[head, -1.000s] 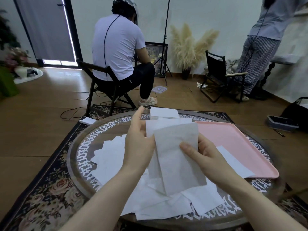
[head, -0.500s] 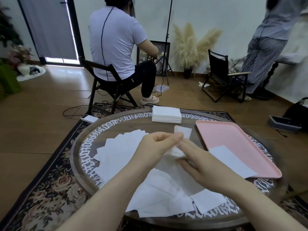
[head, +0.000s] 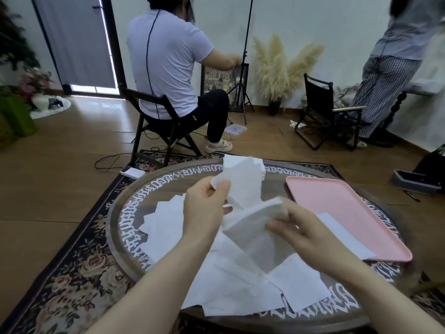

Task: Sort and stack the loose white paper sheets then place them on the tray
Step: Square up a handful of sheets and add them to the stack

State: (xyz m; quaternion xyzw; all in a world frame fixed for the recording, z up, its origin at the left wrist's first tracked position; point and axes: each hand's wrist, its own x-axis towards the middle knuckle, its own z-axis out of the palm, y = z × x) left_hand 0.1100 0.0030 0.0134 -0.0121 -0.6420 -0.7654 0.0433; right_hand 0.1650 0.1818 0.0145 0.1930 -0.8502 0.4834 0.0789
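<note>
Several loose white paper sheets (head: 231, 280) lie scattered over the round table (head: 125, 237). My left hand (head: 204, 210) pinches the corner of one sheet (head: 243, 184) lifted above the table. My right hand (head: 301, 233) grips a thin bundle of sheets (head: 250, 220) by its right end, held slantwise over the pile. A neat stack of white sheets (head: 261, 168) sits at the table's far edge, partly hidden behind the lifted sheet. The pink tray (head: 342, 208) lies on the table's right side, with one loose sheet (head: 342, 233) overlapping its near-left rim.
A person sits on a folding chair (head: 156, 121) just beyond the table, back turned. Another person stands at the far right beside a black chair (head: 325, 114). A white device (head: 132, 172) lies on the rug by the table's far left.
My hands rose from the pile: the left now holds a single sheet higher up and the right holds a bundle. The view has shifted slightly downward.
</note>
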